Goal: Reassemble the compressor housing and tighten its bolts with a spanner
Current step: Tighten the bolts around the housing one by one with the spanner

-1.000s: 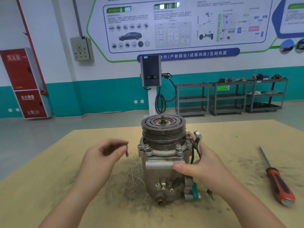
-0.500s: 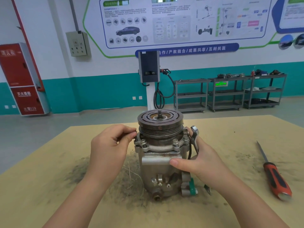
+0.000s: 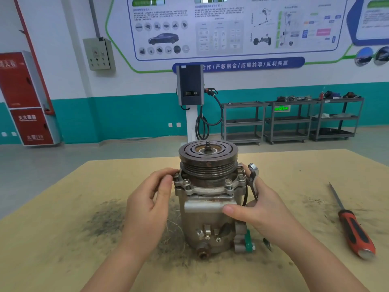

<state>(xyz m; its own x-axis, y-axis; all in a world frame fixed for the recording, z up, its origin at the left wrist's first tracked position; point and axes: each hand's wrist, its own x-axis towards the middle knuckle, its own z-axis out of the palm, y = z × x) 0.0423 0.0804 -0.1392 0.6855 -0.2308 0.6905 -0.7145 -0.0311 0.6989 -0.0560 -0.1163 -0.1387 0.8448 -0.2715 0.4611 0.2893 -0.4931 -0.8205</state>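
On the table (image 3: 63,239), the left hand (image 3: 147,209) pinches a bolt (image 3: 176,176) at the compressor's (image 3: 208,199) flange. Right of it, the right hand (image 3: 261,209) braces the housing, spanner (image 3: 252,178) gripped upright. Further right lies a screwdriver (image 3: 353,228).

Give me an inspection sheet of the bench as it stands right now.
Surface: tan wooden table, smeared with dark grime and loose fibres around the compressor.
Job's things: compressor upright, pulley on top; flange bolts seated.
Spanner: held against the compressor's right side.
Clutter: red-handled screwdriver lying far right.
Hands: left hand fingertips at the left flange bolt; right hand grips the spanner, thumb pressing the housing.
Cables: black wire beside the housing; charger cable looped behind.
Surroundings: wall charger, shelf carts, red fire cabinet.
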